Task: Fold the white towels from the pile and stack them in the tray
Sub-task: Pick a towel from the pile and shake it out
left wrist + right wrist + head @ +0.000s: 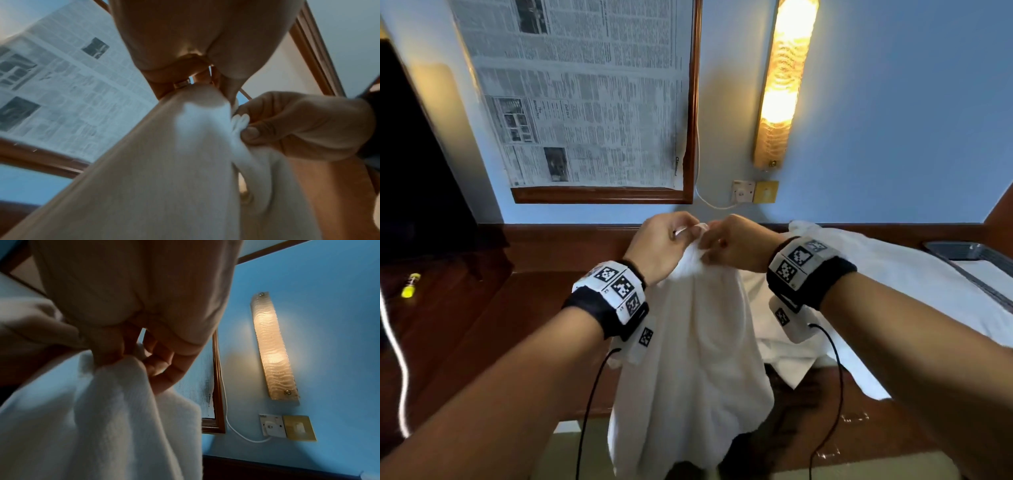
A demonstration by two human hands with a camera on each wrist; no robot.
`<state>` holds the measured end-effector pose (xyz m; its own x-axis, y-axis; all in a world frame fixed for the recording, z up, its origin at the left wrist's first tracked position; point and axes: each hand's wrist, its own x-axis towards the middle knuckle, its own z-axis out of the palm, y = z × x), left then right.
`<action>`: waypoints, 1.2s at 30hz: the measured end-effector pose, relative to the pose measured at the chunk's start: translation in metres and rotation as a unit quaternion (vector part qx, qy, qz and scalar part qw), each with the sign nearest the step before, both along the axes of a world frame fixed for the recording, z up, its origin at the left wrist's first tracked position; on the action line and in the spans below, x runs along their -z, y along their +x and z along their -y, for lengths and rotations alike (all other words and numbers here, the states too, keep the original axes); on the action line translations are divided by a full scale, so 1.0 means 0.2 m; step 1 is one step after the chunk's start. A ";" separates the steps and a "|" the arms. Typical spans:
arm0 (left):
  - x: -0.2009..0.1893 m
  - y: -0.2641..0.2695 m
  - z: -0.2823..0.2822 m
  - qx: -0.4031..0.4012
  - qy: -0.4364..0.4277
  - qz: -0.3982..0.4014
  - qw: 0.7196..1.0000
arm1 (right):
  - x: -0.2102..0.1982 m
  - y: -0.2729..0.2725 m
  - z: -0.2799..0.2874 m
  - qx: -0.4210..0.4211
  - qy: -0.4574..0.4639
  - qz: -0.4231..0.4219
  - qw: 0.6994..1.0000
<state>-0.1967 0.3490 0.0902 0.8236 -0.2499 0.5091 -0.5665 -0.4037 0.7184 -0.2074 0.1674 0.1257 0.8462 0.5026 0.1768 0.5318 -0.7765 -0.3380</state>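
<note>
A white towel (pixel 688 342) hangs in the air over the wooden table, bunched at its top edge. My left hand (pixel 664 240) and my right hand (pixel 736 243) meet there, and each pinches that edge. In the left wrist view the towel (pixel 164 178) drops from my left hand (pixel 191 76), with the right hand (pixel 287 126) pinching a fold beside it. The right wrist view shows my right hand's fingers (pixel 131 344) curled round the towel (pixel 102 418). The pile of white towels (pixel 876 274) lies on the table to the right. A dark tray (pixel 969 257) sits at the far right.
The dark wooden table (pixel 500 325) runs along a blue wall. A yellow pen-like object (pixel 410 284) and a white cable (pixel 393 342) lie at the left. A framed newspaper (pixel 585 96), a lit wall lamp (pixel 784 82) and a socket (pixel 743 192) hang on the wall.
</note>
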 end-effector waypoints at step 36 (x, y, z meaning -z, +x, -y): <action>0.53 -0.39 -1.02 -0.062 0.127 -0.019 0.990 | 0.33 -0.13 0.16 0.460 0.040 -0.011 0.887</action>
